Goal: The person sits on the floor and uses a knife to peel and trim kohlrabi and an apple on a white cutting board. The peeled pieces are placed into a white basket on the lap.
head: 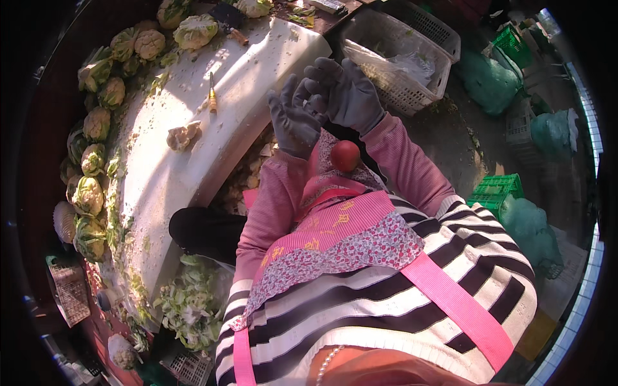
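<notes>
My left hand [295, 120] and my right hand [348, 96], both in grey gloves, are raised close together beyond my lap. Their fingers are apart and partly curled, and the fingertips of the two hands nearly meet or touch. I see nothing held in either hand. To the left, on a white tabletop [159, 164], lie a small knife [212, 99] with a yellowish handle and a trimmed cauliflower piece [182, 136]. A round red object [345, 156] sits over my pink apron [333, 212]; I cannot tell what it is.
Whole cauliflowers [96, 123] line the table's far edge near a dark-bladed cleaver [228, 17]. Cut leaves [193, 299] are heaped at lower left. White plastic crates [410, 91], a green crate [495, 193] and filled green bags [490, 84] stand on the right.
</notes>
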`<state>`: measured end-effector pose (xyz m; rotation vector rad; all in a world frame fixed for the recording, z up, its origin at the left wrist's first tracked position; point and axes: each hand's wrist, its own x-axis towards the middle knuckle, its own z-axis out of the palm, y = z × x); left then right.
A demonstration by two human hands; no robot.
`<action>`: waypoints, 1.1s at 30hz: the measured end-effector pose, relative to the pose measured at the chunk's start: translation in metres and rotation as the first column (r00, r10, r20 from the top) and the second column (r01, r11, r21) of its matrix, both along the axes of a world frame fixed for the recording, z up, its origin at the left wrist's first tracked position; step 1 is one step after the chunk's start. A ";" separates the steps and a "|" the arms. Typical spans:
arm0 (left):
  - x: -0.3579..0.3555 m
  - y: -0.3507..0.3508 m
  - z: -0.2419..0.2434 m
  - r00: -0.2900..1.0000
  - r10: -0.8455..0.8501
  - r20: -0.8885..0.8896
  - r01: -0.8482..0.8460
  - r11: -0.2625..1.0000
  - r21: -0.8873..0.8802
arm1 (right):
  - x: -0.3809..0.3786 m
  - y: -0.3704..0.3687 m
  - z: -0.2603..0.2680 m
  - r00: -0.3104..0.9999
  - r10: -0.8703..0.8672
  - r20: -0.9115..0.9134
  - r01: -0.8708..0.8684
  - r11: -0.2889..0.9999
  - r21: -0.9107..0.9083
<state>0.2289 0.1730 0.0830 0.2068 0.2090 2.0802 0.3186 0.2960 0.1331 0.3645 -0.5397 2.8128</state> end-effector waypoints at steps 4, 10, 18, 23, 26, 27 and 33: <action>0.032 -0.048 -0.043 0.923 -0.187 0.338 0.174 0.982 0.068 | -0.003 -0.043 -0.058 0.943 0.001 0.332 -0.047 0.991 0.129; 0.017 -0.092 -0.097 0.911 -0.362 0.199 0.413 0.793 -0.448 | 0.007 -0.035 -0.090 0.881 0.160 0.445 -0.250 0.956 0.151; 0.008 -0.093 -0.139 0.853 -0.408 0.324 0.513 0.768 -0.384 | -0.002 -0.041 -0.091 0.846 0.152 0.511 -0.252 0.959 0.132; 0.006 -0.096 -0.134 0.825 -0.480 0.298 0.559 0.772 -0.302 | -0.005 -0.048 -0.097 0.827 0.053 0.560 -0.192 0.962 0.193; 0.008 -0.096 -0.121 0.841 -0.479 0.251 0.541 0.742 -0.396 | -0.006 -0.047 -0.108 0.867 0.063 0.495 -0.191 0.958 0.212; 0.009 -0.095 -0.116 0.836 -0.490 0.248 0.547 0.707 -0.449 | -0.008 -0.047 -0.110 0.857 0.033 0.515 -0.190 0.948 0.256; 0.014 -0.101 -0.106 0.841 -0.527 0.124 0.504 0.679 -0.535 | 0.006 -0.059 -0.086 0.814 -0.343 0.469 -0.139 0.669 0.731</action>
